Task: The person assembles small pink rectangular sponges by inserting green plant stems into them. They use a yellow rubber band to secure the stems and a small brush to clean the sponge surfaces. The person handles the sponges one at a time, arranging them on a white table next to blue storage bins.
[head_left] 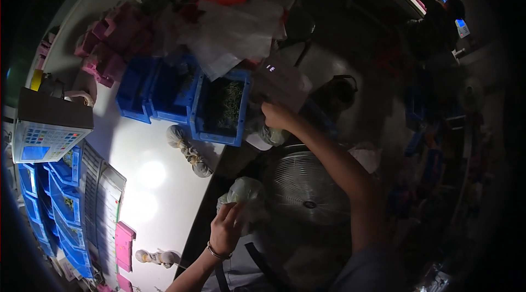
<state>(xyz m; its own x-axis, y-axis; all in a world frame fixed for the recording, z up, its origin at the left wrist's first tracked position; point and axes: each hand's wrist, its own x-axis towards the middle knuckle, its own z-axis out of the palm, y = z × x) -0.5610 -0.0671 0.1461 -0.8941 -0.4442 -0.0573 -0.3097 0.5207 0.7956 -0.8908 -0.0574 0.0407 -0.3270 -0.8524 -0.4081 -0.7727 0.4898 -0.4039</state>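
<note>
Fingers close together and bent, the left hand [224,234], at the lower centre of the frame, holds a clear plastic bag [246,189]; the bag rises just above the fingertips, and something pale green shows through it. A thin bracelet [218,252] circles that wrist.

The right hand [278,116] is near the centre of the frame, its arm reaching in from the lower right. Its fingers are bent and in shadow; I cannot tell whether they grip anything. Directly below it in the frame, at or against the fingers, is a greenish plastic bundle [274,135].

Just below that bundle, between the two forearms, is a round fan [308,185] with a wire guard. Just left of the right hand stands a blue bin [241,133] with thin green stems [233,99] inside, and more blue bins are lined up to its left.

Farther out, the white table [145,158] fills the left centre, bearing one knotted bundle [189,150] below the bins and another tied bundle [158,257] near the lower edge. Clear plastic sheets [235,32] lie at the upper centre, pink bins [104,62] at the upper left, and a rack of blue trays [71,232] along the lower left.
</note>
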